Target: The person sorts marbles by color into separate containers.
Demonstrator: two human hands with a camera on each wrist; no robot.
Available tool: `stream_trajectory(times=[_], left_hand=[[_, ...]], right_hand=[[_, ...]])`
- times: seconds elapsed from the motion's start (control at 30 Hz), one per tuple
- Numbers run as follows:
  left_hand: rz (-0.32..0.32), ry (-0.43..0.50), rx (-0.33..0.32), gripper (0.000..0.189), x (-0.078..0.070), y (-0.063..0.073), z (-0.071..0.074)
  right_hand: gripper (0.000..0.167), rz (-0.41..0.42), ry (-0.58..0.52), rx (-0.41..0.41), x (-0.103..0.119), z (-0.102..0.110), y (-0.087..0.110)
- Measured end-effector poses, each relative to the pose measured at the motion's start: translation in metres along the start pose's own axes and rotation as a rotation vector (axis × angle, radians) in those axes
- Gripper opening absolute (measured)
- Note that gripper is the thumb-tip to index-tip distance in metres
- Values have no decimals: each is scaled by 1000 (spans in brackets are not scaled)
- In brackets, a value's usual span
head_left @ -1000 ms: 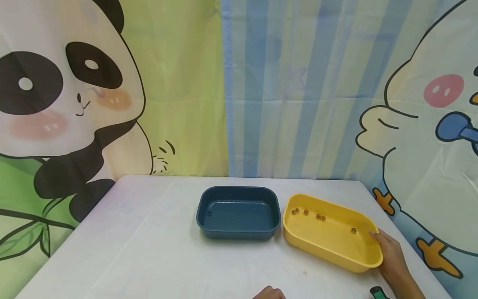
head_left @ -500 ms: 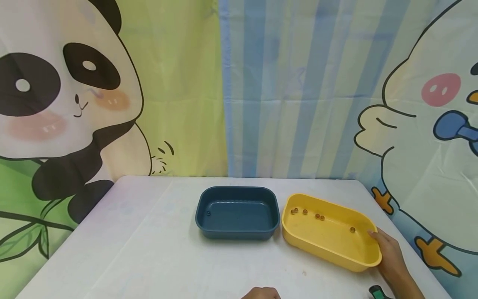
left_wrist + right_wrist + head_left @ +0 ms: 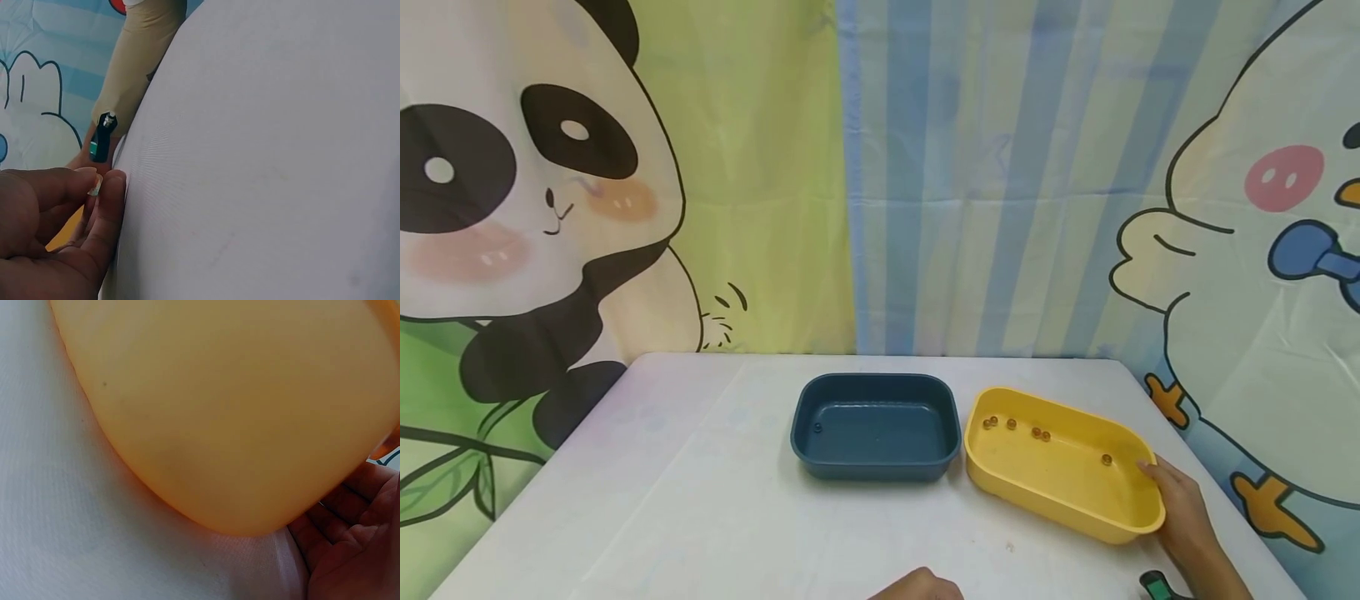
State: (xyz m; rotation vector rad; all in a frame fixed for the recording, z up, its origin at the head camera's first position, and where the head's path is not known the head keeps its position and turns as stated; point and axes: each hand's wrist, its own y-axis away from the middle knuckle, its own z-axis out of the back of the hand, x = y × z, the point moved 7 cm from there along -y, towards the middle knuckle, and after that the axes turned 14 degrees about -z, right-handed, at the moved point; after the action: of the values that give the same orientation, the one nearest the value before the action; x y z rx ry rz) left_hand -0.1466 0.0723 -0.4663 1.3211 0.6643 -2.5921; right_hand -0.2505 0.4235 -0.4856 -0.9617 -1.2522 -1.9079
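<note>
My right hand (image 3: 1183, 508) grips the right end of a yellow tray (image 3: 1067, 517), thumb over its rim and fingers underneath or outside. Several small amber beads (image 3: 1036, 432) lie scattered in the tray. In the right wrist view the tray's pale yellow wall (image 3: 250, 425) fills most of the picture, with my fingers (image 3: 356, 506) against its lower right. My left hand (image 3: 920, 586) is low at the front of the table; in the left wrist view its thumb and finger pinch a tiny shiny translucent bead (image 3: 95, 185), mostly covered by the fingertips.
A dark blue tray (image 3: 880, 471) stands left of the yellow one, close beside it, with one small bead (image 3: 817, 427) inside. Both are on a white-covered table (image 3: 700, 517). Printed curtains (image 3: 925, 183) hang behind. A dark and green strap (image 3: 1157, 585) is near my right forearm.
My left hand has shifted slightly left along the bottom of the head view. The view itself has drifted a little; the right hand keeps its hold on the yellow tray.
</note>
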Motion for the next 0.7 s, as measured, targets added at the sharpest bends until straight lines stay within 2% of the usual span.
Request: stream_trajectory(times=[0.03, 0.2, 0.33, 0.5, 0.7], left_hand=[[8, 13, -6, 27, 0, 0, 0], [155, 325, -115, 22, 10, 3, 6], [280, 448, -173, 15, 17, 3, 11], [407, 522, -244, 10, 24, 0, 19], [477, 491, -310, 8, 25, -4, 34]], right_hand=[[61, 3, 0, -1, 0, 0, 0], [63, 22, -8, 7, -1, 0, 1], [63, 21, -7, 9, -1, 0, 1], [62, 8, 15, -3, -1, 0, 0], [62, 10, 24, 11, -1, -1, 0]])
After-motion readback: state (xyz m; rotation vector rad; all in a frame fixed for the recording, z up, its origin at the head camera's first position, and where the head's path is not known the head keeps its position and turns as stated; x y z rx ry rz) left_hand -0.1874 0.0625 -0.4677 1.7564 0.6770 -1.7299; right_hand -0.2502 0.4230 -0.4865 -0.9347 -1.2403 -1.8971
